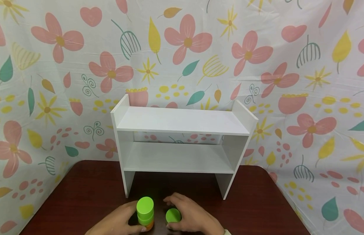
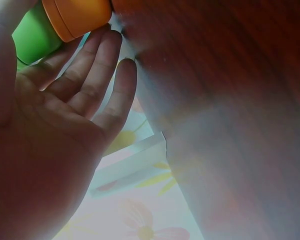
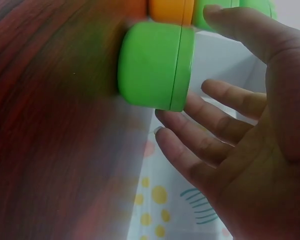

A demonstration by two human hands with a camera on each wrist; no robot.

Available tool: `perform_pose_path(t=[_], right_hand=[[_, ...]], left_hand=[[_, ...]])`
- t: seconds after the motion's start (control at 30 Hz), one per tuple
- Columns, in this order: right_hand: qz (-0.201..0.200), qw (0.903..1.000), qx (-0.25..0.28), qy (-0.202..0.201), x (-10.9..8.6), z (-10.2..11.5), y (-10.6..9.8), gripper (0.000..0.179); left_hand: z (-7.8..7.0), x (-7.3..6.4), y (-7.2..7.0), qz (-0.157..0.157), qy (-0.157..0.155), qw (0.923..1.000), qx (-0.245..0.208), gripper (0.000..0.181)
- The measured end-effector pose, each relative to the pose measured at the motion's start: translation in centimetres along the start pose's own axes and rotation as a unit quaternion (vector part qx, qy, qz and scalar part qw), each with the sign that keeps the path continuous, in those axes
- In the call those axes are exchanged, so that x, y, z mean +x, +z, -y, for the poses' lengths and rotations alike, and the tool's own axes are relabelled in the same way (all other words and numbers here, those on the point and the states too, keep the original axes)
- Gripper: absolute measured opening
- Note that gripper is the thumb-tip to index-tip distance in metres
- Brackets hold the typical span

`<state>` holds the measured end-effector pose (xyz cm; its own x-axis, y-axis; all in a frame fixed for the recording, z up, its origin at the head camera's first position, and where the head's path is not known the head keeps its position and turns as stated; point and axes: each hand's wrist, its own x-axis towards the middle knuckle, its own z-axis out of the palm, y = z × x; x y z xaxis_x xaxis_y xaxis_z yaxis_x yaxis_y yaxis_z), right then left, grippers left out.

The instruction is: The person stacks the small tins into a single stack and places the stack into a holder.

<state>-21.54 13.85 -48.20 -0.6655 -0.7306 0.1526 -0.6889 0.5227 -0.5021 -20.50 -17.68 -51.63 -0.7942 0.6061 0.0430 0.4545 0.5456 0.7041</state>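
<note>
A small stack stands near the table's front, with a green jar (image 1: 145, 209) above an orange jar (image 3: 171, 10). My left hand (image 1: 118, 219) holds this stack low down, its thumb at the orange part and its fingers behind. In the left wrist view the fingertips lie along the orange side; the little finger is apart from it. To the right stands a single green jar (image 3: 152, 65), upright on the table. My right hand (image 1: 192, 213) is loosely spread around that jar, fingers beyond it and thumb on the near side, without a visible grip.
Behind the hands stands a white two-tier shelf (image 1: 179, 158) on the dark reddish-brown table (image 1: 258, 202). A flower-printed cloth (image 1: 182, 65) hangs behind and at both sides of the table.
</note>
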Motion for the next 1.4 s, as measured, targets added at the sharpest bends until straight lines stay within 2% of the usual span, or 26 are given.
perform_pose_path(t=[0.4, 0.63, 0.9, 1.4], right_hand=[[0.013, 0.9996, -0.015, 0.019, -0.32, -0.47, 0.15, 0.066], [0.022, 0.9986, -0.004, 0.048, -0.55, -0.55, 0.20, 0.066], [0.021, 0.9992, -0.011, 0.032, -0.70, -0.70, 0.24, 0.065], [0.033, 0.9986, -0.004, 0.042, -0.88, -0.81, 0.31, 0.058]], left_hand=[[0.05, -0.05, -0.01, -0.003, 0.004, 1.0000, 0.005, 0.058], [0.03, 0.04, -0.06, 0.001, -0.002, 1.0000, 0.004, 0.059], [0.20, 0.08, 0.03, 0.001, -0.005, 1.0000, 0.003, 0.059], [0.12, 0.08, 0.05, 0.002, -0.009, 1.0000, 0.001, 0.059]])
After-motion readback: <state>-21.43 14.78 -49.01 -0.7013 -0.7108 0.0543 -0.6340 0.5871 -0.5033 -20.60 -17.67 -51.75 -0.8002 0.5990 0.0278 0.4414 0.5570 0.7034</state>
